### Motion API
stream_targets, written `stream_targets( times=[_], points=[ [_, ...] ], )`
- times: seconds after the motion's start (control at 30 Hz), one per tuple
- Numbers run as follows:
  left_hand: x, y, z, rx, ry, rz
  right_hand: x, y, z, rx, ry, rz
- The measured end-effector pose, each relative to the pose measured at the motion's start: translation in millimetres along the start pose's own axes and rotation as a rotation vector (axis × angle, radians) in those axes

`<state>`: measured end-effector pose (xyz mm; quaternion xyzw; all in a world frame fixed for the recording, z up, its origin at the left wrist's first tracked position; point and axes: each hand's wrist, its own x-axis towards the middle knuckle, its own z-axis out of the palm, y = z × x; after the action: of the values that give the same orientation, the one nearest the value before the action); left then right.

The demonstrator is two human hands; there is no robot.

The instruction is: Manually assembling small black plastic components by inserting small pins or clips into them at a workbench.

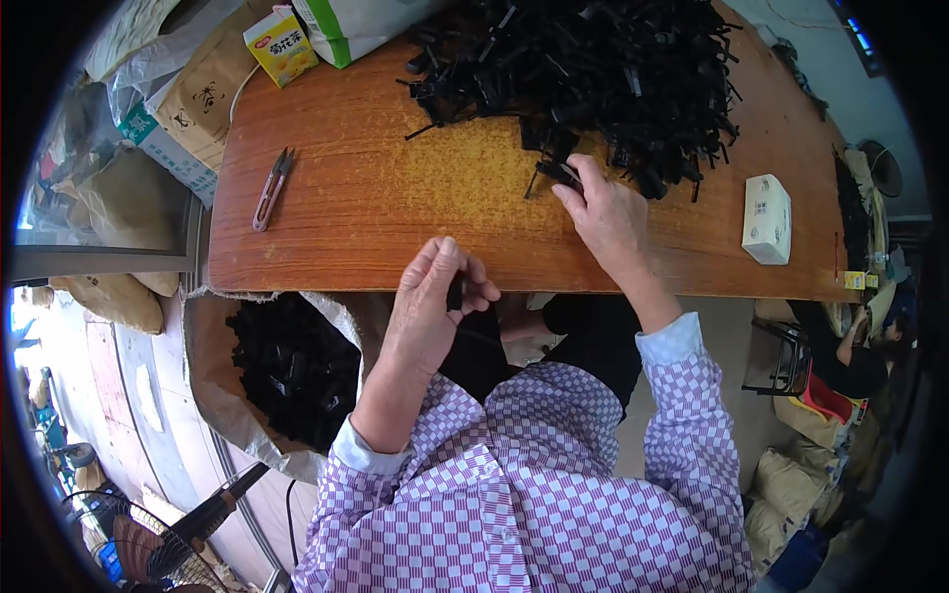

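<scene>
My left hand (425, 308) is raised just in front of the table's near edge, its fingers curled round a small black plastic part (456, 293). Most of that part is hidden by the palm and fingers. Over the table, my right hand (615, 225) pinches another black plastic part (560, 175) between thumb and fingers, at the near fringe of a big heap of similar black parts (583, 79). Thin black strips stick out of the heap. What exactly these parts are cannot be made out.
Thread snips (269, 193) lie at the table's left. A white tissue pack (767, 219) sits at the right, a yellow box (282, 47) at the far left. Below the left edge stands an open sack (210, 346) of black parts (292, 371), near a fan (148, 544). Another person (858, 366) sits far right.
</scene>
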<state>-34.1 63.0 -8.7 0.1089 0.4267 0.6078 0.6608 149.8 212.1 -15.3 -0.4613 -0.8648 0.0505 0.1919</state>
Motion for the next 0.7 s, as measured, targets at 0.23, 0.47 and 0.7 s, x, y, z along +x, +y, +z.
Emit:
stream_targets(
  times=[0.23, 0.47, 0.7],
  points=[
    [-5, -7, 2, -0.06, -0.112, -0.111, -14, -4, -15, 0.209, 0.094, -0.205],
    [-7, -11, 15, -0.026, -0.462, -0.147, -54, -22, -39, 0.355, 0.112, -0.573],
    [-31, -30, 6, -0.076, -0.694, -0.187, -93, -29, -60, 0.317, 0.126, -0.723]
  ],
)
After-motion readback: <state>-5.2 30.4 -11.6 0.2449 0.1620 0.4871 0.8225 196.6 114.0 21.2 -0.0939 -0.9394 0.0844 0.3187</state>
